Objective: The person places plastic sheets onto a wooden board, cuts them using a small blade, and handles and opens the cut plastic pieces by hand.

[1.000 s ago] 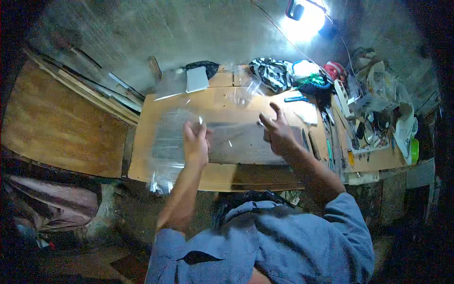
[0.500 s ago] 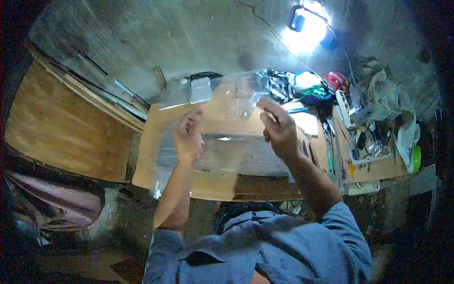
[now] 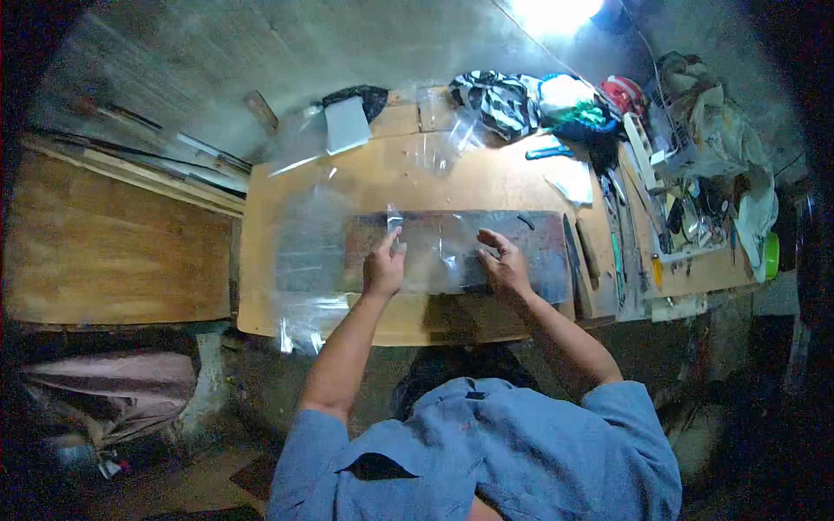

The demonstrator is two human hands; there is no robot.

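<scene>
A clear plastic sheet (image 3: 434,252) with bright glare lies over a dark, worn board (image 3: 543,252) on the wooden table. Its full outline is hard to make out. My left hand (image 3: 385,269) is at the sheet's left side, fingers stretched forward and thumb apart. Across from it, my right hand (image 3: 506,265) is at the right side, with fingers extended and the thumb separate. Both hands are open, palms turned inward; whether the fingertips touch the film cannot be told. More clear plastic (image 3: 308,230) covers the table left of the board.
A blue-handled cutter (image 3: 549,153) lies at the back right. Several long tools, including a dark blade (image 3: 572,252), rest beside the board. A striped cloth (image 3: 499,104) and a white pad (image 3: 347,126) sit along the back. A cluttered tray (image 3: 695,221) stands at right.
Both hands have come down and nearer each other, from raised, curled fingers to extended ones. The clear plastic lifted between them is now low over the board. The view has shifted.
</scene>
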